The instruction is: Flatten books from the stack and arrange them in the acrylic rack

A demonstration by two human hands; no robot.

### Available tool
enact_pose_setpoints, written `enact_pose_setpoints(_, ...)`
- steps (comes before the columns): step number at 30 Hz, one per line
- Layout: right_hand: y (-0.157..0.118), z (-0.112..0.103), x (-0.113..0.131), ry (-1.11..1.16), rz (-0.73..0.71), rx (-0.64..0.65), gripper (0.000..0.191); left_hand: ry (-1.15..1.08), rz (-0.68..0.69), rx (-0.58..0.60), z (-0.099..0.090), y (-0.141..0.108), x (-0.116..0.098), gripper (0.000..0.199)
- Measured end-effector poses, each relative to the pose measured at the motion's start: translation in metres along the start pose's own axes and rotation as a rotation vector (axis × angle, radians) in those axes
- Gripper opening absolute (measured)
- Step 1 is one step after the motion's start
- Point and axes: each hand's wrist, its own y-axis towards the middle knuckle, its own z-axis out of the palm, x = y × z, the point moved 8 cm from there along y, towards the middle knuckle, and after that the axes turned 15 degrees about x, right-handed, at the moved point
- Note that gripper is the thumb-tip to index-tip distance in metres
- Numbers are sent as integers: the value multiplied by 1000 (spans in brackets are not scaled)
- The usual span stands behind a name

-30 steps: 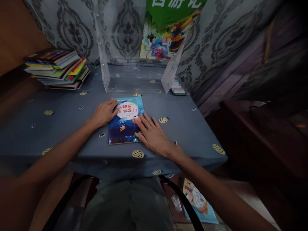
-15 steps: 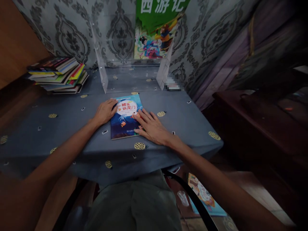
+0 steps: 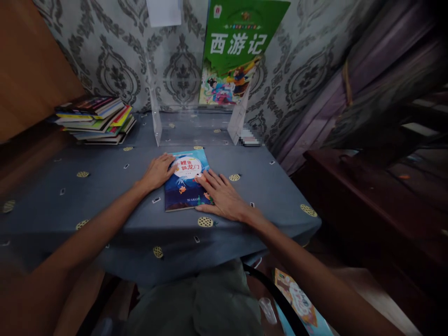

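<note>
A thin blue picture book [image 3: 182, 189] lies flat on the cloth-covered table [image 3: 115, 200], its cover facing up with a white oval, red lettering and small orange fish. My left hand [image 3: 159, 171] rests against its left edge near the top, fingertips on the cover. Across the right edge lies my right hand [image 3: 224, 196], palm down, fingers spread over the cover. Neither hand grips the book. Beyond it stands a clear acrylic stand [image 3: 156, 121], with a green book [image 3: 238, 51] upright at its right side.
At the back left is a stack of books [image 3: 100, 120]. A small blurred item [image 3: 250, 136] sits by the stand's right foot. A dark red cabinet [image 3: 350, 186] is to the right. On the floor lie another book [image 3: 297, 298] and a clear plastic cup [image 3: 268, 310].
My view has tilted up, so more of the green book shows and a white sheet appears on the wall. Both hands stay on the blue book; the right has shifted slightly toward its lower edge.
</note>
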Motion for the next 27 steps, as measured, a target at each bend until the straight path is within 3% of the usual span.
enact_pose_setpoints(5, -1, -3, 1, 20, 8, -2, 94, 6, -27, -44, -1, -2, 1, 47)
enact_pose_setpoints(20, -1, -2, -1, 12, 0, 32, 94, 31, 9, 15, -3, -5, -4, 48)
enact_pose_setpoints(24, 0, 1, -3, 1, -17, 16, 92, 90, 138, 24, -1, -16, -32, 46)
enact_pose_setpoints(27, 0, 4, -4, -4, -33, -2, 94, 58, 325, 94, 12, -32, -67, 63)
